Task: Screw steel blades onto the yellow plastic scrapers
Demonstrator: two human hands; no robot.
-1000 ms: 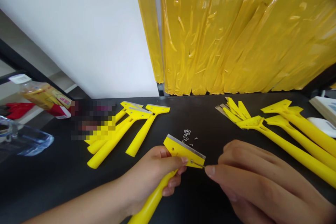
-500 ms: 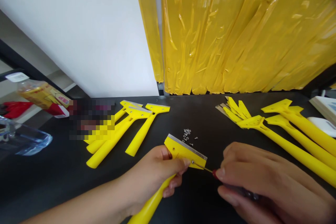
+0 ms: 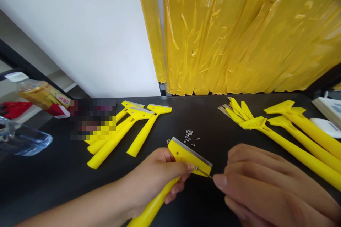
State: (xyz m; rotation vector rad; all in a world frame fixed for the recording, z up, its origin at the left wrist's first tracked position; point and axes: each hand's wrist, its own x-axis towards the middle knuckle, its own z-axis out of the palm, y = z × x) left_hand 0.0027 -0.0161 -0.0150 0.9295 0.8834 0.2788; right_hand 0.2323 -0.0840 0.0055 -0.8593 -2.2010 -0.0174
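My left hand (image 3: 170, 170) is closed round the neck of a yellow scraper (image 3: 186, 156), its thumb lying on the head below the metal blade edge. The scraper head is tilted, with one bare hole on its left side and a screw (image 3: 197, 168) in the right one. A thin screwdriver (image 3: 205, 173) is pinched in my right hand (image 3: 255, 184), its tip at that screw. The screwdriver's handle is hidden by my fingers. Just beyond the blade, small loose screws and nuts (image 3: 189, 135) lie on the black table (image 3: 186, 113).
Several bladed yellow scrapers (image 3: 138, 113) lie at left. On the right are more yellow scraper handles (image 3: 293, 149) and a pile of yellow head plates (image 3: 239, 110). A drink bottle (image 3: 42, 94) and a clear plastic container (image 3: 26, 138) are at far left; a white object (image 3: 325, 127) sits far right.
My right-hand fingers have shifted and now cover the screwdriver's red part. The scraper head has moved slightly down and right, with the screwdriver tip still at the screw.
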